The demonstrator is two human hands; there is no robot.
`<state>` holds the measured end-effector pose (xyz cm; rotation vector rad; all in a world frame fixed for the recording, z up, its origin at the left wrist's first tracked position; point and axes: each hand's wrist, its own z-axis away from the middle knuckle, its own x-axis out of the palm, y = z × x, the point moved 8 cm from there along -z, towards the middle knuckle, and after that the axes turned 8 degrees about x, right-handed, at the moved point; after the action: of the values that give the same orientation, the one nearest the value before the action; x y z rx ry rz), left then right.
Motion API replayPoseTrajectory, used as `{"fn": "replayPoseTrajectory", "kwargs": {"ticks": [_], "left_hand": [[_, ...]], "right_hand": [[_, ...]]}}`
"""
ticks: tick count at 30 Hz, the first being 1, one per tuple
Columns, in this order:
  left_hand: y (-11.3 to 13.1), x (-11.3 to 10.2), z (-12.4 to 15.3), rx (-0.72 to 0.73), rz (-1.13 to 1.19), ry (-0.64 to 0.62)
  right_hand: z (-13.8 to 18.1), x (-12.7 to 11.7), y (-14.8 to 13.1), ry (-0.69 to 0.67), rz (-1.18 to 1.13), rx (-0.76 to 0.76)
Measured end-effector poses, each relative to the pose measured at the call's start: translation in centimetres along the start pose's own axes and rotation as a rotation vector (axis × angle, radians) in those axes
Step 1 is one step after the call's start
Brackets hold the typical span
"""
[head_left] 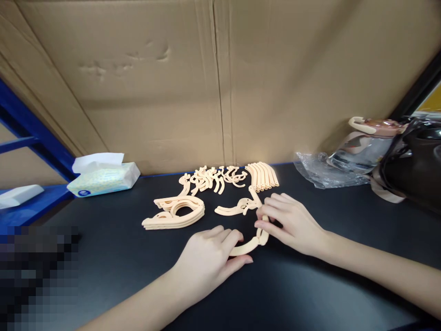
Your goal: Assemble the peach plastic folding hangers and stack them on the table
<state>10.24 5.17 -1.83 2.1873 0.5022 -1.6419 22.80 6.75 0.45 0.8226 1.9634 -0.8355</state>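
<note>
A beige plastic folding hanger (245,248), made of curved jointed pieces, lies on the black table between my hands. My left hand (213,250) grips its near curved arm between thumb and fingers. On the right, my right hand (292,220) has its fingers closed round the hanger's middle section, which they partly hide. Beyond that section, a hook piece (229,210) with a cut-out shape extends to the left. To the left lies a stack of folded hangers (172,223).
Behind are a pile of loose hook pieces (206,179) and a row of curved arms (263,175). A tissue pack (103,178) sits at left. Clear plastic film (319,172), a water bottle (358,149) and a dark bag (413,165) stand at right. Cardboard (155,92) walls the back.
</note>
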Motion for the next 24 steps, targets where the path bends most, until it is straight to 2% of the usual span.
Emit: {"fn": "replayPoseTrajectory", "kwargs": {"ticks": [3, 8, 19, 24], "left_hand": [[0.5, 0.1, 0.0, 0.097, 0.010, 0.000], [1.2, -0.1, -0.2, 0.179, -0.033, 0.027], [0.6, 0.0, -0.1, 0.139, -0.016, 0.019], [0.4, 0.1, -0.1, 0.129, -0.008, 0.030]], "right_hand": [[-0.3, 0.0, 0.8, -0.029, 0.021, 0.035], [-0.2, 0.7, 0.1, -0.149, 0.035, -0.054], [0.0, 1.2, 0.8, -0.210, 0.001, -0.004], [0.0, 1.3, 0.6, -0.223, 0.029, -0.049]]}}
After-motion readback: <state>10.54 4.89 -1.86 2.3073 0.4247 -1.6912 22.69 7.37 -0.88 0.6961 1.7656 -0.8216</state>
